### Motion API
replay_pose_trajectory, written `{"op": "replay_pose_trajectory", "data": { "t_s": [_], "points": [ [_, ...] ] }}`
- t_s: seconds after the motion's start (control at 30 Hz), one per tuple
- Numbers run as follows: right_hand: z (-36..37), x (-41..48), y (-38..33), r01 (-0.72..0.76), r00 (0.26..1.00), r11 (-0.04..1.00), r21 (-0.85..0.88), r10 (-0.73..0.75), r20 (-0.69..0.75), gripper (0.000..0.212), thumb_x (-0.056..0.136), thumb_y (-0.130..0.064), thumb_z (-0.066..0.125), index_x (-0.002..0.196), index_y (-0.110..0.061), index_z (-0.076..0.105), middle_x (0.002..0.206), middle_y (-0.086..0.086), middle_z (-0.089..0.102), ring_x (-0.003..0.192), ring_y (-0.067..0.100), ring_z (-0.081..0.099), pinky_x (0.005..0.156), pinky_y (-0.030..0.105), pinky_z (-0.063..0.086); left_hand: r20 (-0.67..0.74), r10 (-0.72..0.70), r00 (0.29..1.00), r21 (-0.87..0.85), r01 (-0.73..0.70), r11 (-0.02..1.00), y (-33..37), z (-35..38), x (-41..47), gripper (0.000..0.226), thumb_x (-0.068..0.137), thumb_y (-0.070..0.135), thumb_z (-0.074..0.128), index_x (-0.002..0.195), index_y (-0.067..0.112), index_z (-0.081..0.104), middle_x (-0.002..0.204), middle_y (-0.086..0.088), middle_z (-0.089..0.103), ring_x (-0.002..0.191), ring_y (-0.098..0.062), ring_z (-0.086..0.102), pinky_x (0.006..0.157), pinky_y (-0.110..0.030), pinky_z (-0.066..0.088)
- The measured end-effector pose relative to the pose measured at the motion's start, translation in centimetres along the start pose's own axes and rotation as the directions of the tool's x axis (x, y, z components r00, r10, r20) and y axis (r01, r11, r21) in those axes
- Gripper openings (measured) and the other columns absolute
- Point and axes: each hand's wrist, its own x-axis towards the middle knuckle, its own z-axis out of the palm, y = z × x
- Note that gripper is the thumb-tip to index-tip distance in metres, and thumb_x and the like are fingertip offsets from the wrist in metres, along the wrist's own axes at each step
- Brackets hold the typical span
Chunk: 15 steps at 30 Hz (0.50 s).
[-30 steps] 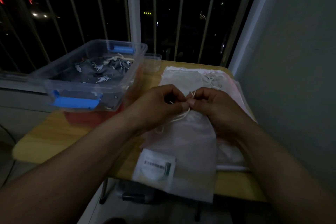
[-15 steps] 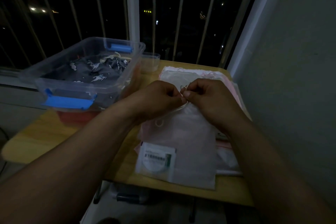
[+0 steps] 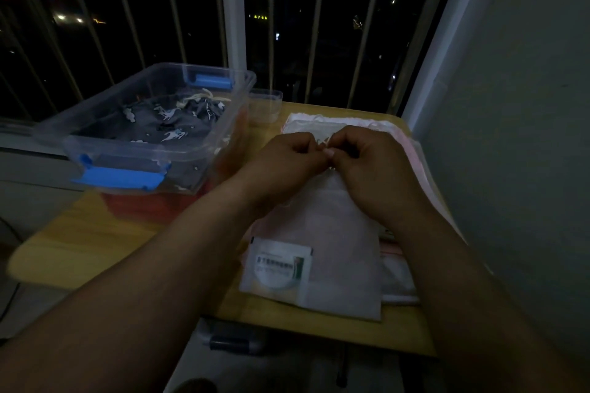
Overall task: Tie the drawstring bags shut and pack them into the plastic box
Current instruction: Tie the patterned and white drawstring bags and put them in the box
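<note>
A pale drawstring bag (image 3: pixel 338 252) lies flat on the small wooden table (image 3: pixel 79 239), its mouth pointing away from me. My left hand (image 3: pixel 284 159) and my right hand (image 3: pixel 370 169) meet over that mouth, and each pinches the thin white drawstring (image 3: pixel 323 140) with curled fingers. The knot itself is hidden between my fingertips. More pale and pink bags (image 3: pixel 412 150) lie stacked under and behind it. The clear plastic box (image 3: pixel 153 150) with blue clips stands at the left and holds a dark patterned bag (image 3: pixel 172 124) with a tied cord.
A white sachet with a printed label (image 3: pixel 277 268) lies at the bag's near left corner. A small clear container (image 3: pixel 266 104) stands behind the box. Window bars run along the table's far side and a wall rises on the right.
Both hands have moved away from me, toward the bag's mouth, drawing the cord in tighter. The loose loops of cord seen earlier below my fingers no longer show.
</note>
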Motion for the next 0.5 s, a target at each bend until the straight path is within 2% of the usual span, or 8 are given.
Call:
{"op": "replay_pose_trajectory", "data": {
  "t_s": [0.07,0.13,0.23,0.3,0.37,0.5],
  "points": [
    [0.1,-0.2,0.1,-0.008,1.000,1.000,0.002,0.008,0.014,0.009,0.096,-0.014,0.067,0.093,-0.019,0.075,0.091,-0.009,0.072,0.088,0.002,0.065,0.083,0.021,0.050,-0.040,0.088,0.995,0.197,-0.079,0.977,-0.3,0.2,0.0,0.028,0.098,0.033,0.065,0.078,0.017,0.055,0.073,0.001,0.055,0.068,-0.011,0.051,0.065,-0.027,0.041],
    [0.1,-0.4,0.3,-0.014,0.999,1.000,0.008,0.013,0.043,0.009,0.096,-0.014,0.067,0.092,-0.020,0.074,0.090,-0.009,0.072,0.087,0.002,0.065,0.082,0.022,0.050,-0.043,0.157,0.987,0.319,-0.135,0.938,-0.5,0.3,-0.2,0.020,0.099,0.034,0.062,0.089,0.017,0.063,0.081,0.004,0.062,0.074,-0.011,0.058,0.066,-0.029,0.046],
    [0.3,-0.8,0.4,-0.019,0.998,0.998,0.052,0.016,0.067,0.011,0.096,-0.012,0.066,0.094,-0.020,0.074,0.093,-0.009,0.073,0.091,0.004,0.066,0.087,0.027,0.053,-0.016,0.179,0.984,0.312,-0.165,0.935,-0.8,0.1,-0.3,0.017,0.100,0.030,0.061,0.094,0.017,0.072,0.086,-0.002,0.071,0.086,-0.019,0.067,0.081,-0.044,0.056],
    [0.6,-1.0,0.4,-0.002,0.998,0.998,0.068,-0.002,0.057,0.012,0.097,-0.011,0.065,0.096,-0.019,0.075,0.095,-0.007,0.074,0.093,0.007,0.067,0.090,0.034,0.053,-0.009,0.155,0.988,0.272,-0.147,0.951,-1.0,0.0,-0.3,0.020,0.100,0.027,0.062,0.094,0.012,0.075,0.088,-0.006,0.074,0.090,-0.022,0.070,0.085,-0.044,0.056],
    [0.8,-1.2,0.3,0.029,0.999,0.997,0.068,-0.032,0.044,0.011,0.097,-0.011,0.065,0.095,-0.017,0.074,0.093,-0.005,0.074,0.092,0.010,0.067,0.090,0.040,0.053,0.016,0.128,0.992,0.239,-0.128,0.962,-1.0,-0.3,-0.4,0.021,0.101,0.026,0.062,0.098,0.010,0.075,0.091,-0.008,0.075,0.088,-0.020,0.071,0.078,-0.036,0.056],
    [0.8,-1.3,0.3,0.061,0.997,0.995,0.083,-0.065,0.046,0.009,0.097,-0.012,0.065,0.093,-0.017,0.072,0.089,-0.003,0.072,0.089,0.013,0.066,0.087,0.043,0.052,0.087,0.088,0.992,0.189,-0.103,0.977,-0.8,-1.5,-0.5,0.016,0.101,0.023,0.063,0.099,0.011,0.074,0.079,-0.005,0.069,0.063,-0.006,0.058,0.057,-0.021,0.048]
  ]
}}
